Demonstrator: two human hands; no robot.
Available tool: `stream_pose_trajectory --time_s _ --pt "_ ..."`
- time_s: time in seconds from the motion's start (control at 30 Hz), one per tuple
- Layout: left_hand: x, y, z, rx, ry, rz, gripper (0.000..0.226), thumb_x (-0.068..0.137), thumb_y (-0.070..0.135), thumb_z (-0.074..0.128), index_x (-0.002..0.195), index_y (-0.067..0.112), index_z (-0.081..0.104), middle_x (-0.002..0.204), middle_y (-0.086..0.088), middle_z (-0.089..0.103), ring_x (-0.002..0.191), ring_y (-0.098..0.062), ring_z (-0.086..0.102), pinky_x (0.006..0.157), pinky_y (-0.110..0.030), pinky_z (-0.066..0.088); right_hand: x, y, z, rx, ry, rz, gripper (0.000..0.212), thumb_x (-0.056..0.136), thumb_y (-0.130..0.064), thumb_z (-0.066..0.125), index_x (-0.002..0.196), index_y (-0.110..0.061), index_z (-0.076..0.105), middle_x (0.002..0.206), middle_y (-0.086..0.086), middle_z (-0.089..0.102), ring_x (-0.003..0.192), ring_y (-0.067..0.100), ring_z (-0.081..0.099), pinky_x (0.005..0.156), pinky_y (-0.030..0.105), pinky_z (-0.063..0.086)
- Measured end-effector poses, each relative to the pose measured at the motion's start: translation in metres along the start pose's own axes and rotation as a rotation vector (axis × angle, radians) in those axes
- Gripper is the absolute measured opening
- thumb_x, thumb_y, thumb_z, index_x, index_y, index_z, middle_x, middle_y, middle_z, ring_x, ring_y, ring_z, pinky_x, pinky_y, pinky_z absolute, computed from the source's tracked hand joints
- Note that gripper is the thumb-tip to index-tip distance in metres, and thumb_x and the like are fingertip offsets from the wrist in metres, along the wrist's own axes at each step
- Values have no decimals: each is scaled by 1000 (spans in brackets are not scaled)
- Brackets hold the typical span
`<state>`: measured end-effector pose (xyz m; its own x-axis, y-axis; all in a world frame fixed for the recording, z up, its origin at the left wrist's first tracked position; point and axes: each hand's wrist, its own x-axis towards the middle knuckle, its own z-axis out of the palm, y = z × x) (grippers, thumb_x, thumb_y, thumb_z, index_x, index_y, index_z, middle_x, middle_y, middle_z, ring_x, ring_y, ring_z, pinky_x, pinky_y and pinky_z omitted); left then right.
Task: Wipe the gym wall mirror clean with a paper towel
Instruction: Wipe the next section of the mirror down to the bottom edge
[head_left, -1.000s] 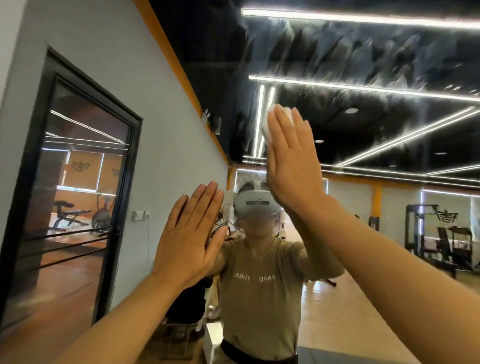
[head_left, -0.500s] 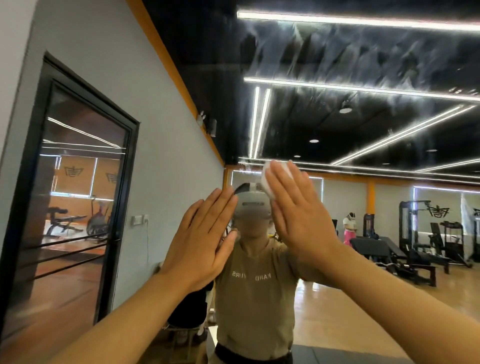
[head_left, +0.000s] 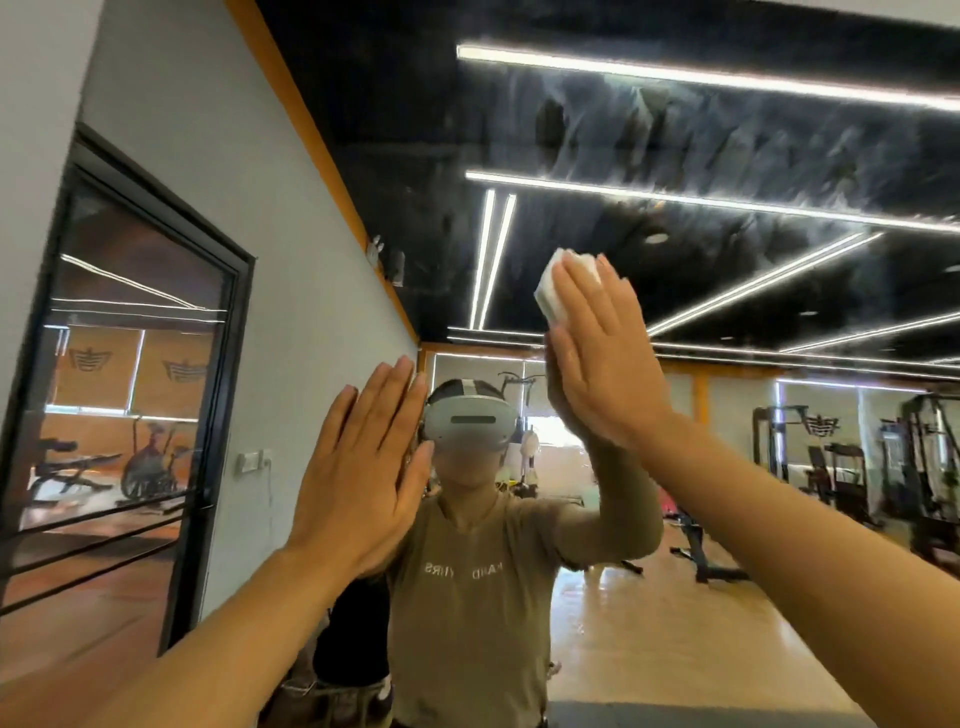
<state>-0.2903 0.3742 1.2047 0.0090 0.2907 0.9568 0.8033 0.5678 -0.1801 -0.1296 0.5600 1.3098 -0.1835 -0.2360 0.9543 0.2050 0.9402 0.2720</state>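
The gym wall mirror (head_left: 727, 156) fills the view in front of me, with grey smear streaks across its upper part. My right hand (head_left: 602, 364) lies flat with straight fingers and presses a folded white paper towel (head_left: 553, 291) against the glass; only the towel's upper left edge shows past my fingers. My left hand (head_left: 363, 462) is flat on the mirror lower down and to the left, fingers straight, holding nothing.
The mirror reflects a person wearing a headset (head_left: 467, 426) and a tan T-shirt, gym machines (head_left: 831, 457) at the right and ceiling light strips. A grey wall with a black-framed glass door (head_left: 130, 389) runs along the left.
My right hand slid the towel down the glass to head height, then back up and slightly to the right. My left hand stayed flat on the mirror.
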Motion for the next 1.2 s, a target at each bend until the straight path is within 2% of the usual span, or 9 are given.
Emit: stream_pose_trajectory --time_s 0.1,0.17,0.27,0.43,0.6,0.73,0.83,1.07,1.2 --pt "0 -1 3 15 4 0 65 106 48 9 160 13 16 168 -6 11 154 -24 13 124 -42 7 -81 -32 8 -17 -100 -122 52 106 -23 33 156 -8 29 165 9 22 153 30 13 122 55 18" --pt "-1 -1 5 15 24 4 64 106 47 9 160 12 16 167 -7 14 154 -25 16 123 -43 8 -123 -47 13 -59 -149 -205 52 106 -21 32 156 -9 26 166 8 19 153 32 15 122 52 18" --pt "-2 -1 7 4 46 14 62 107 46 12 160 13 15 167 -8 14 154 -25 16 123 -43 9 -135 -50 14 -84 -182 -221 52 107 -22 30 157 -10 24 166 7 17 153 32 16 121 50 19" --pt "-2 -2 9 -22 84 18 60 107 46 10 159 15 13 166 -9 18 153 -26 19 122 -46 12 -52 -40 16 -67 -114 -137 55 104 -20 41 156 -10 27 164 9 22 154 28 11 126 44 9" --pt "-1 -4 11 -30 89 31 60 107 44 13 158 15 16 165 -9 21 152 -27 22 122 -45 13 80 -27 8 -57 -46 42 57 103 -26 28 155 -5 28 162 14 25 152 34 13 125 46 8" --pt "-2 -5 9 -42 98 34 59 107 44 12 158 14 17 165 -9 21 152 -27 21 122 -44 13 115 -32 14 -77 12 131 58 102 -26 26 156 -6 25 163 12 24 152 36 12 124 43 4" --pt "-2 -5 10 -33 105 36 59 107 43 14 159 15 15 166 -9 19 153 -26 19 123 -45 12 76 -51 26 -51 65 74 52 106 -24 31 155 -7 30 162 11 29 152 32 15 126 45 7" --pt "-2 -5 15 -16 149 45 61 106 40 25 159 12 17 167 -9 16 154 -24 14 124 -43 9 -91 -86 38 -52 -112 -148 51 104 -20 35 154 -10 32 164 8 25 153 29 16 124 49 16" --pt "-1 -4 16 -18 141 45 61 105 40 26 159 12 17 167 -9 14 154 -24 13 124 -43 9 -113 -82 29 -101 -187 -244 49 108 -25 28 155 -12 29 165 7 23 153 29 17 125 46 14"
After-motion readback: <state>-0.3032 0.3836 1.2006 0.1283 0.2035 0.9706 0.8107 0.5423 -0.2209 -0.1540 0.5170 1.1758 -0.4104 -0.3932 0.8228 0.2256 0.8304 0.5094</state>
